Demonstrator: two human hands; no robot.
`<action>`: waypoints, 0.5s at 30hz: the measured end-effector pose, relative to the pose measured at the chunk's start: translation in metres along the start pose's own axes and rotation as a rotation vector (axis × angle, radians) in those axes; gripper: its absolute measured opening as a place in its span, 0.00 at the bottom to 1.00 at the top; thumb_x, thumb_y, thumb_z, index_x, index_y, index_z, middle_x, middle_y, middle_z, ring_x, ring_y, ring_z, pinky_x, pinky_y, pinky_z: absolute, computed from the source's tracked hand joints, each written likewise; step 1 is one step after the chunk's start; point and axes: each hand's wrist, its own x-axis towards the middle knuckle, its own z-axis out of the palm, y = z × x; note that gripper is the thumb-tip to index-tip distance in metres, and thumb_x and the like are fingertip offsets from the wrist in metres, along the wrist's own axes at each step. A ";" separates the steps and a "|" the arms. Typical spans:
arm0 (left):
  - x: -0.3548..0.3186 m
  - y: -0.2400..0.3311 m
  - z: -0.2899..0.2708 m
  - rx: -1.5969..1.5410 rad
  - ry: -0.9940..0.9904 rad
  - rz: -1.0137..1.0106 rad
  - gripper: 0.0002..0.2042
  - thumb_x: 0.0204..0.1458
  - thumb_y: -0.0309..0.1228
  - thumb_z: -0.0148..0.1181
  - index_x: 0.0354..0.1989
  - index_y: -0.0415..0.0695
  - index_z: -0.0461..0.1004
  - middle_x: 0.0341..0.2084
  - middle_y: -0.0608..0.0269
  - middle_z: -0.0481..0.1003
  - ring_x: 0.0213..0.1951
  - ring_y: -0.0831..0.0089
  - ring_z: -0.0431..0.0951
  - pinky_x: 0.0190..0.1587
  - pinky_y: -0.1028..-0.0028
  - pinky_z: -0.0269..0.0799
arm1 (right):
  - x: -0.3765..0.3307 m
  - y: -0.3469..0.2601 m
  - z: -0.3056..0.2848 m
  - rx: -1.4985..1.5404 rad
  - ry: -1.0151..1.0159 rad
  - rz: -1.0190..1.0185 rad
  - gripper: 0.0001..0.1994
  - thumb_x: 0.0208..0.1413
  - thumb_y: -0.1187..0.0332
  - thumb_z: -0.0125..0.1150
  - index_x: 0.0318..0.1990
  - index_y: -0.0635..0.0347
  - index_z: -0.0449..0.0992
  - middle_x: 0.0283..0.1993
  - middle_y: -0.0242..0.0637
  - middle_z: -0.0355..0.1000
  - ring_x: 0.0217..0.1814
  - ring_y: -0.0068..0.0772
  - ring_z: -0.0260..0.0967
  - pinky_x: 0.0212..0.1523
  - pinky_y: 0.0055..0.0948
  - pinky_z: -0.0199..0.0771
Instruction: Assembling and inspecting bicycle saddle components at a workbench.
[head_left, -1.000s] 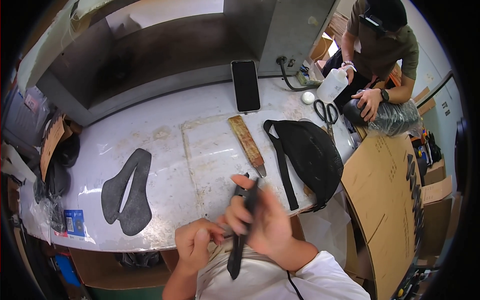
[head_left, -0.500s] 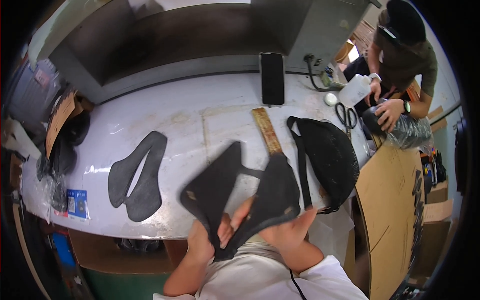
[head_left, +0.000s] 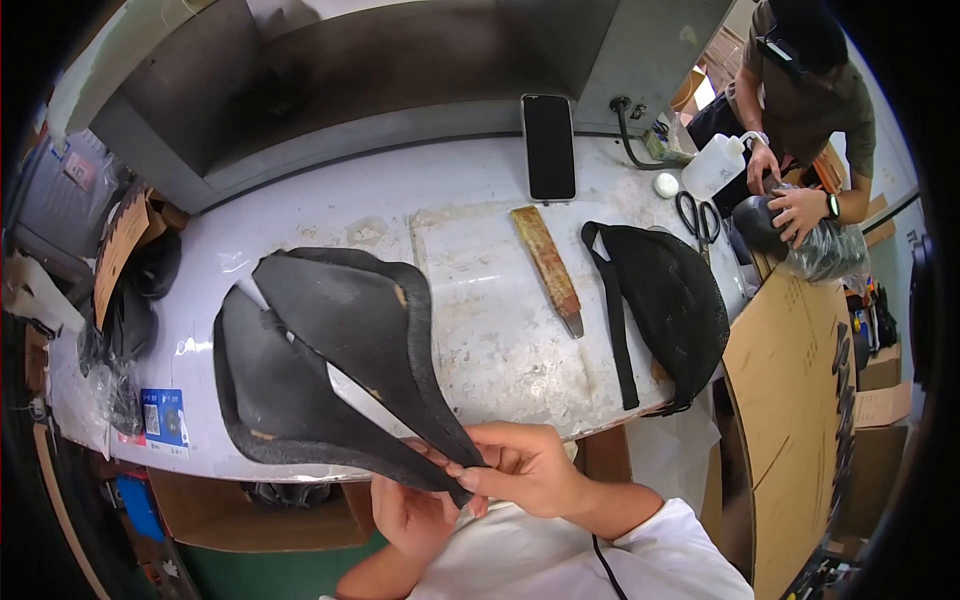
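Over the left half of the table I hold a black bicycle saddle cover [head_left: 355, 320], with a long slit down its middle and a rough, turned rim. Its wide end points away from me; its narrow nose comes toward my body. My right hand [head_left: 525, 468] pinches the nose between thumb and fingers. Just below, my left hand [head_left: 412, 515] is closed at the same tip, its fingertips partly hidden. The flat black saddle-shaped piece seen before is now hidden behind the cover. To the right lies a knife [head_left: 545, 262] with a worn, brown-wrapped handle and a short blade.
A black mesh bag [head_left: 668, 310], scissors [head_left: 698, 220], a white bottle [head_left: 714, 166] and a phone [head_left: 549, 148] are on the white table [head_left: 490, 370]. At the far right a co-worker [head_left: 810, 110] handles a plastic-wrapped item [head_left: 828, 250]. Cardboard [head_left: 790, 400] stands at the right.
The saddle cover has swung left and turned, so its other face shows. My right hand has moved to its nose. The knife's blade, formerly covered, is visible.
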 end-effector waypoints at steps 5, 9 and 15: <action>0.018 0.003 -0.012 -1.071 -0.117 -0.501 0.21 0.65 0.44 0.33 0.51 0.42 0.68 0.31 0.56 0.73 0.20 0.73 0.71 0.14 0.72 0.67 | 0.001 -0.006 0.006 0.011 -0.009 -0.017 0.23 0.61 0.82 0.53 0.64 0.67 0.61 0.52 0.44 0.73 0.37 0.23 0.73 0.33 0.22 0.78; 0.013 0.004 -0.007 -1.005 -0.027 -0.433 0.21 0.64 0.43 0.34 0.52 0.42 0.67 0.33 0.57 0.73 0.26 0.67 0.74 0.17 0.67 0.71 | 0.010 -0.009 0.014 0.004 0.005 -0.027 0.24 0.60 0.82 0.53 0.64 0.66 0.61 0.50 0.45 0.73 0.34 0.23 0.74 0.31 0.23 0.78; 0.007 0.024 -0.013 -1.036 -0.172 -0.342 0.21 0.62 0.41 0.41 0.58 0.40 0.61 0.36 0.54 0.71 0.26 0.65 0.75 0.27 0.62 0.74 | 0.016 -0.007 0.012 -0.046 -0.041 0.128 0.23 0.59 0.80 0.56 0.63 0.67 0.63 0.48 0.40 0.75 0.31 0.23 0.74 0.30 0.23 0.77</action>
